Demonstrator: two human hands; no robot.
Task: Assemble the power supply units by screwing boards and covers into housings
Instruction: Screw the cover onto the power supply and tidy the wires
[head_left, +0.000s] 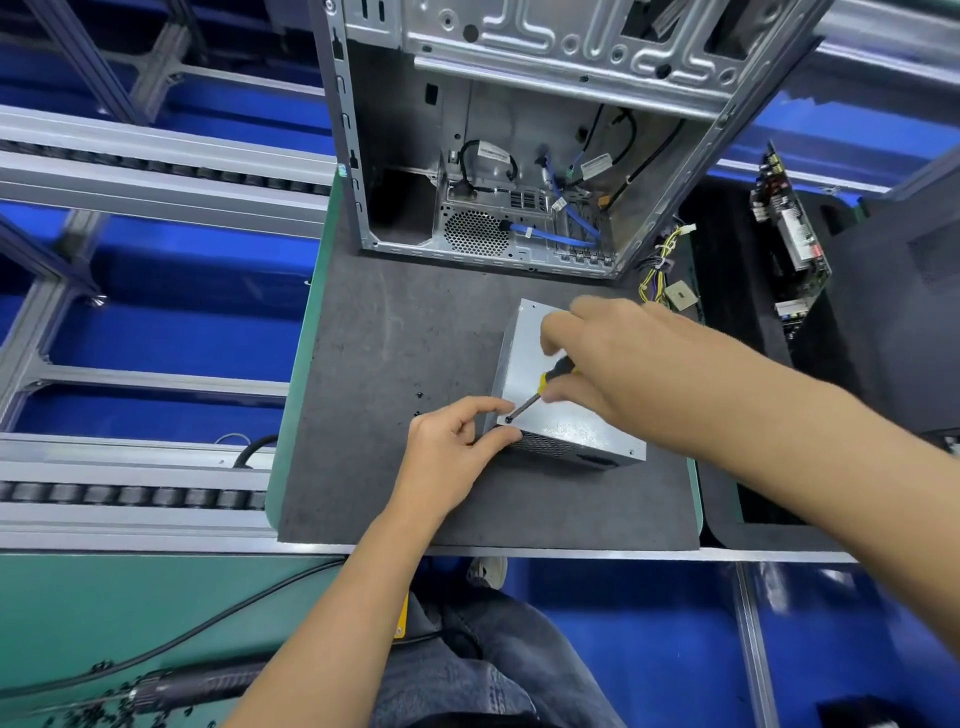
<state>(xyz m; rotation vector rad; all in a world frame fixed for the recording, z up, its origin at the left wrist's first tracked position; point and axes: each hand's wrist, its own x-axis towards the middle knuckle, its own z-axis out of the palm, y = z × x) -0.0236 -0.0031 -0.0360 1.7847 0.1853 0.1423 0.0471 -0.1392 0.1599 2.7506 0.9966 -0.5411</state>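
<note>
A grey metal power supply unit (561, 415) lies on the dark mat (415, 322), cover up, mesh side toward me. My right hand (608, 358) grips a small screwdriver (545, 382) with a yellow and black handle. Its tip sits on a screw (508, 419) at the cover's near left corner. My left hand (452, 447) pinches that same corner of the housing between thumb and fingers. A few loose black screws (418, 396) lie on the mat just left of the unit.
An open computer case (519, 130) with cables stands at the mat's far side. A circuit board (789, 234) stands upright at the right. An electric screwdriver (197, 686) and several loose screws lie on the green bench at lower left. Conveyor rails (156, 156) run along the left.
</note>
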